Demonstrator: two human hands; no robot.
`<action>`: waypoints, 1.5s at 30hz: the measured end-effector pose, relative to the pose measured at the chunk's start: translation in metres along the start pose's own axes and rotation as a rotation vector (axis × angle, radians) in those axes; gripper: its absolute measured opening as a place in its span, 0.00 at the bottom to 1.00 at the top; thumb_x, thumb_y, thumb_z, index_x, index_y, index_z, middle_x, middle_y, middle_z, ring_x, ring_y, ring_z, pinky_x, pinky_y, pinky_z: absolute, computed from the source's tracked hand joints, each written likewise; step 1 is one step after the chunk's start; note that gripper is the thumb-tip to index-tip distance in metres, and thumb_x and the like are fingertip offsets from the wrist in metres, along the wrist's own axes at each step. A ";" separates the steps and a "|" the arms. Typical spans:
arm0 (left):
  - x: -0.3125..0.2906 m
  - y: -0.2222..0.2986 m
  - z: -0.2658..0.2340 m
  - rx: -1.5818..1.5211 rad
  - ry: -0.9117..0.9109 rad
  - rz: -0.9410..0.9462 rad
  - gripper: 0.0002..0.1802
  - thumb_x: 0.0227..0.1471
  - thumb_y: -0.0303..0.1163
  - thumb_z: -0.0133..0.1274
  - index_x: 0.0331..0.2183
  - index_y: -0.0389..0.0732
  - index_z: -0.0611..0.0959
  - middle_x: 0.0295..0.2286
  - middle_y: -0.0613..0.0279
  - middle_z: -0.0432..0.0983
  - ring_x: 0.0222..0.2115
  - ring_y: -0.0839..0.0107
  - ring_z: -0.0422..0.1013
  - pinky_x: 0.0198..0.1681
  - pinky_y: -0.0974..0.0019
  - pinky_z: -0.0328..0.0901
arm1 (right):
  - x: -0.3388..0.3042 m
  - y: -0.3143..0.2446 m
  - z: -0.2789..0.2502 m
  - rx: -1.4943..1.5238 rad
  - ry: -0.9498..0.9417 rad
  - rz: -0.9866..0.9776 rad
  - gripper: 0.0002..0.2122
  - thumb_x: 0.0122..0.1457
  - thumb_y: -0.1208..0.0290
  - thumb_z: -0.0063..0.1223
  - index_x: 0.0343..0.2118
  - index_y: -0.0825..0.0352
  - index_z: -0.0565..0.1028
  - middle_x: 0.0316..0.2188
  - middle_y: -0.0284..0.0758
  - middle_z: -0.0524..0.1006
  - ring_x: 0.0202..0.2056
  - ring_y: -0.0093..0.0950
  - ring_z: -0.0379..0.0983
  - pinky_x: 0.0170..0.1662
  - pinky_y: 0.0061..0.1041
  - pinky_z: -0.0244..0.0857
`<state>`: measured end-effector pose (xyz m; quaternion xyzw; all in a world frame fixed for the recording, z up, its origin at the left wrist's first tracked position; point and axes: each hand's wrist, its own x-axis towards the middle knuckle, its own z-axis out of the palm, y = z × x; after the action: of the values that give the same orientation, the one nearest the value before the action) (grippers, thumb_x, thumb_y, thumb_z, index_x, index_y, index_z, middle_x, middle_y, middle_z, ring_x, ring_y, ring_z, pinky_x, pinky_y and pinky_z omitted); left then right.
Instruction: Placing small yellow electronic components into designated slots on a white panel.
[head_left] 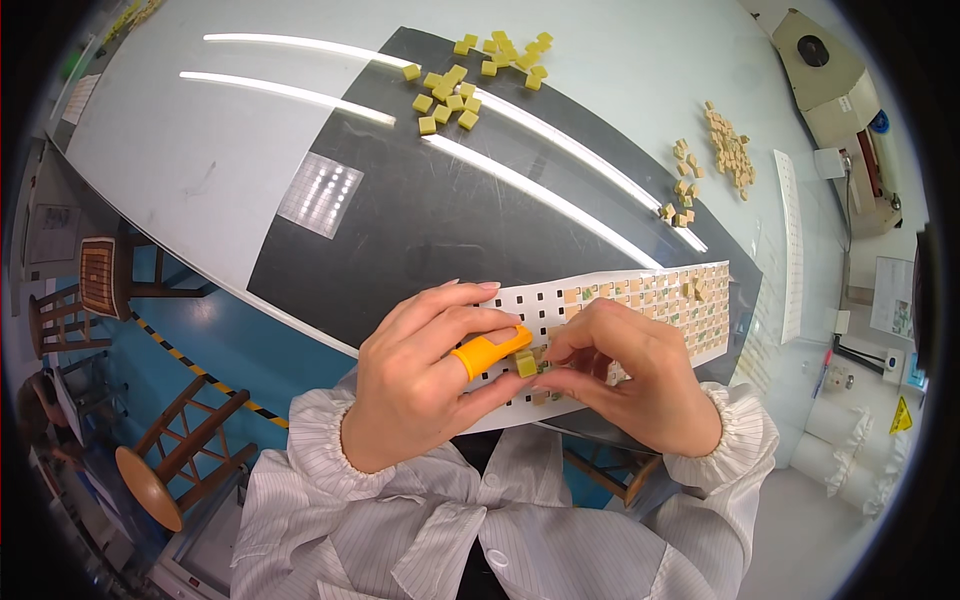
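Yellow-green, a small cube (526, 364) sits at the frame's lower centre over the perforated white sheet (530, 305), pinched by the left hand (425, 365) between thumb and orange finger cap (488, 353); close placing work seems in hand, calling for steadiness. The right hand (640, 375) curls inward beside it, fingertips narrowed, their hold impossible to tell.

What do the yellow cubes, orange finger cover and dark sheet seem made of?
Yellow cubes: perhaps foam or rubber; they look matte and evenly coloured.
Orange finger cover: probably plastic or rubber, smooth and opaque.
Dark sheet: possibly plastic, glossy, reflecting bright streaks.
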<state>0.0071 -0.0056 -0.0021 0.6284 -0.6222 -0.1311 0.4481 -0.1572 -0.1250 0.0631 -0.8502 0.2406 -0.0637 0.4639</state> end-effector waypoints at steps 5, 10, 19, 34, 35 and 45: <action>0.001 0.002 -0.001 -0.025 0.003 -0.008 0.14 0.32 0.30 0.70 0.27 0.39 0.86 0.32 0.65 0.80 0.42 0.63 0.75 0.44 0.60 0.71 | -0.011 0.001 -0.002 -0.137 0.139 0.110 0.07 0.49 0.81 0.64 0.31 0.69 0.77 0.27 0.32 0.76 0.24 0.20 0.73 0.26 0.16 0.66; 0.001 0.000 -0.002 -0.018 -0.008 -0.001 0.13 0.33 0.30 0.69 0.27 0.40 0.86 0.31 0.66 0.80 0.42 0.63 0.75 0.44 0.59 0.71 | -0.017 0.012 0.018 -0.242 0.257 0.056 0.08 0.49 0.82 0.63 0.33 0.70 0.78 0.27 0.32 0.75 0.24 0.20 0.73 0.26 0.17 0.67; 0.000 0.000 0.000 -0.001 -0.001 0.013 0.12 0.34 0.29 0.69 0.27 0.40 0.86 0.31 0.66 0.80 0.42 0.63 0.75 0.45 0.57 0.71 | -0.017 0.017 0.021 -0.274 0.288 0.063 0.07 0.49 0.82 0.63 0.32 0.70 0.78 0.26 0.32 0.75 0.23 0.20 0.72 0.25 0.17 0.66; 0.001 0.000 -0.002 -0.003 -0.020 0.019 0.12 0.33 0.29 0.69 0.26 0.40 0.85 0.31 0.66 0.80 0.42 0.64 0.75 0.47 0.54 0.70 | 0.010 0.003 -0.013 0.759 -0.202 0.653 0.05 0.56 0.77 0.59 0.29 0.73 0.75 0.25 0.33 0.78 0.24 0.18 0.74 0.30 0.17 0.71; 0.001 0.000 -0.002 -0.006 -0.028 0.021 0.12 0.33 0.28 0.69 0.26 0.40 0.85 0.31 0.66 0.80 0.42 0.64 0.75 0.47 0.53 0.70 | 0.013 0.005 -0.014 0.760 -0.201 0.653 0.05 0.56 0.77 0.59 0.29 0.73 0.75 0.25 0.33 0.78 0.24 0.18 0.74 0.30 0.17 0.71; 0.001 -0.001 -0.003 -0.001 -0.047 0.036 0.12 0.35 0.29 0.68 0.28 0.41 0.85 0.32 0.67 0.80 0.43 0.64 0.74 0.48 0.53 0.70 | 0.029 0.012 -0.019 0.704 -0.405 0.654 0.07 0.59 0.76 0.56 0.32 0.76 0.76 0.29 0.36 0.79 0.31 0.23 0.78 0.37 0.20 0.75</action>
<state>0.0101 -0.0057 -0.0012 0.6137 -0.6436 -0.1382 0.4359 -0.1418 -0.1580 0.0606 -0.5185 0.3630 0.1731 0.7547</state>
